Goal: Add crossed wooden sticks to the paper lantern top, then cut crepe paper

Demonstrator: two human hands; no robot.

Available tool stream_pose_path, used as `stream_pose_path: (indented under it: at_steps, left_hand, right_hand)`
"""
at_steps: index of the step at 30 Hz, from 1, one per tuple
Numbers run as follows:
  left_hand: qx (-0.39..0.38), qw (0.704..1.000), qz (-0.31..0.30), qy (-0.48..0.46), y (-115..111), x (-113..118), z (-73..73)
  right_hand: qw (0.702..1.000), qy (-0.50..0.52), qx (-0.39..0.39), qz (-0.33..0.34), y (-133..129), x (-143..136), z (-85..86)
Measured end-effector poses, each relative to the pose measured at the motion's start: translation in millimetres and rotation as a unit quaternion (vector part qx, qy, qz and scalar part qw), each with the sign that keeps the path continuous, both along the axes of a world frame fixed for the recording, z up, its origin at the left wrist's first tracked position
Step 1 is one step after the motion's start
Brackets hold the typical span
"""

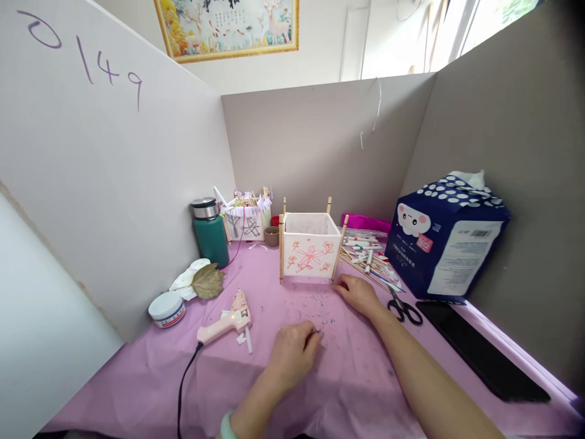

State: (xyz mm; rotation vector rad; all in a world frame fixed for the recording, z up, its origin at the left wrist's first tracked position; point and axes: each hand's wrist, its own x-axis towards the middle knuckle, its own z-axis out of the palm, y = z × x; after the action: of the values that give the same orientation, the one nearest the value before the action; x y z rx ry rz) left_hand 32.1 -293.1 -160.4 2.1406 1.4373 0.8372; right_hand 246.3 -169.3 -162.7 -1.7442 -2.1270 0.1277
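A white box [307,255] with red and orange flowers drawn on its front stands upright on wooden stick legs, open at the top. My right hand [359,294] rests on the cloth with curled fingers at the foot of its front right leg; whether they grip the leg is hidden. Closer to me, my left hand [293,349] is closed in a pinch above the cloth. A tiny dark bit shows at its fingertips, too small to name. Left of it lies a pale pink glue gun [227,323], with a white glue stick [248,339] beside it.
Black scissors [404,310], a black flat slab [482,350] and a blue tissue pack [448,238] are on the right. Markers and sticks [365,253] lie behind my right hand. At left stand a green bottle [211,235], a white tub [167,309] and a dry leaf [208,281].
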Motion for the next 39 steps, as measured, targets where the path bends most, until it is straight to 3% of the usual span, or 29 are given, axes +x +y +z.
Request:
stream_pose_path:
  at_steps: [7,12,17,19,22,25,27,31,37,39]
  left_hand:
    - [-0.050,0.977,0.042,-0.202,9.5,-6.2,-3.6]
    - [-0.030,0.981,0.022,-0.191,9.3,-5.4,-1.9]
    - [-0.041,0.985,0.017,-0.169,8.8,-6.2,-0.2]
    - [-0.066,0.984,-0.016,-0.164,3.8,-5.4,-0.5]
    - [-0.101,0.971,-0.123,-0.180,-12.6,1.5,-0.3]
    - [-0.059,0.960,-0.206,-0.182,-29.2,12.0,1.3]
    - [-0.024,0.967,-0.188,-0.168,-32.9,15.7,2.8]
    - [-0.035,0.986,-0.069,-0.151,-23.4,9.7,3.5]
    - [-0.069,0.979,-0.079,-0.173,-14.8,-1.1,2.0]
    - [-0.068,0.979,-0.083,-0.173,-16.5,-0.9,2.3]
  right_hand:
    - [1.000,-0.009,0.002,0.001,0.6,1.7,-1.0]
    - [0.999,-0.016,0.019,0.040,-7.3,-6.9,-0.1]
    - [0.987,0.013,0.046,0.154,-19.3,-31.8,-2.3]
    - [0.980,0.032,0.058,0.186,-21.3,-38.6,-4.4]
    - [0.979,0.023,0.067,0.189,-21.6,-40.8,-7.8]
    - [0.981,0.002,0.070,0.179,-21.6,-38.9,-10.0]
    - [0.982,-0.005,0.077,0.174,-22.0,-40.0,-10.0]
    - [0.978,-0.025,0.094,0.186,-21.5,-55.4,-4.4]
    - [0.978,-0.106,0.023,0.178,-16.7,-86.0,11.2]
    - [0.972,-0.099,0.013,0.211,-16.5,-88.3,14.0]
